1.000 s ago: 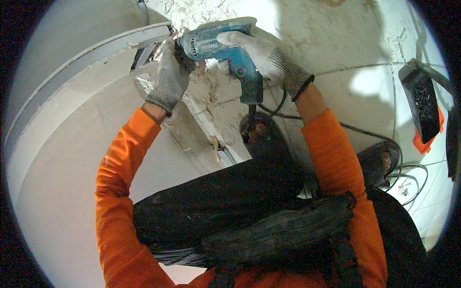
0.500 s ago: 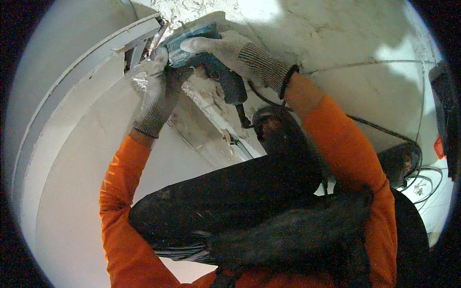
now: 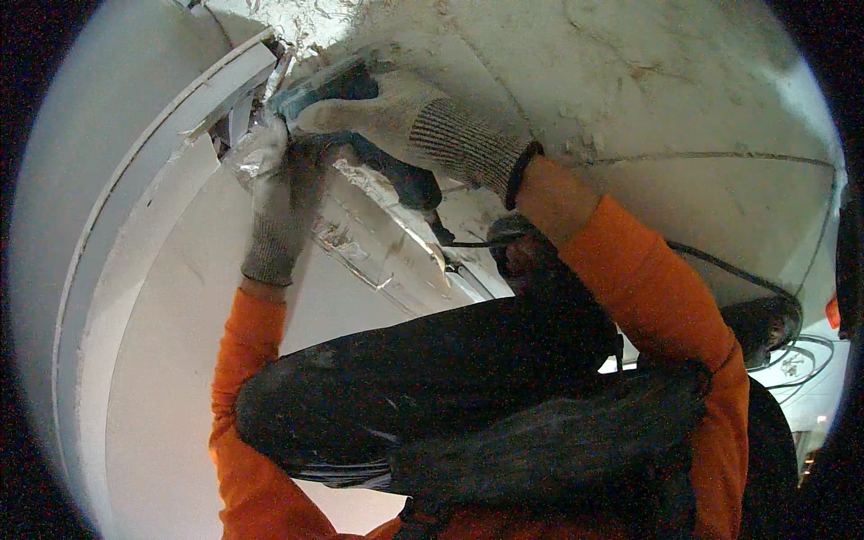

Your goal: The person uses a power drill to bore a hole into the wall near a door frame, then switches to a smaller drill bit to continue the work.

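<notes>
While the whole view shifts across the floor (image 3: 675, 108), the blue drill (image 3: 344, 83) swings too: it lay nearly level a second ago, and now it tips, its front end aimed down and to the left, just below the broken end of the curved grey band (image 3: 162, 151). The right hand (image 3: 382, 115), gloved, is wrapped around the drill's body, and the dark handle slants out beneath it, trailing a cord (image 3: 472, 244) past the foot (image 3: 522, 256). The left hand (image 3: 292, 180), also gloved, is at the drill's front end, beside a shiny, crumpled piece (image 3: 258, 155); blur and shadow hide its fingers, so whether it grips anything cannot be told. For the work, the new angle seems to bring the drill's front closer to the gap under the band, though the tip itself is out of sight. The dustpan on the right is gone from view, leaving only a red bit (image 3: 832, 312) at the edge.
</notes>
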Demonstrator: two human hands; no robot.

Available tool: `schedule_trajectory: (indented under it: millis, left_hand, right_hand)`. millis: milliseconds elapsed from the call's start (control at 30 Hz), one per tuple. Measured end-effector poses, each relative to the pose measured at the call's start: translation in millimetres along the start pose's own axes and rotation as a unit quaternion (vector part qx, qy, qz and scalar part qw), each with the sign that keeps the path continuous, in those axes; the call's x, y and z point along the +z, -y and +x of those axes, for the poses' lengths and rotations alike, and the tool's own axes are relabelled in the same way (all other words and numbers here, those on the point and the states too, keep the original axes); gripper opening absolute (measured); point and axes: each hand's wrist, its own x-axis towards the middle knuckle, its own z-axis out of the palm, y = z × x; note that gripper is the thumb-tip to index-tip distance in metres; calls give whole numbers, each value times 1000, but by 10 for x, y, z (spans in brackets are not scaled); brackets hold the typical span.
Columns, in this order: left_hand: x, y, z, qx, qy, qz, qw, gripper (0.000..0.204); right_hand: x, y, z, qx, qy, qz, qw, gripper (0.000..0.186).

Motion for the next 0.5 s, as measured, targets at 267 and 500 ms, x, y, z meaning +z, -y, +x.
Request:
schedule_trajectory:
  millis: [267,500]
  left_hand:
    - [-273,777,-126,-53,-107,-407,905,47]
    - [-226,655,-133,-37,-86,-429,898,46]
  right_hand:
    - [229,113,96,37,39,81,995,58]
    - [330,40,182,62,9,-15,998,59]
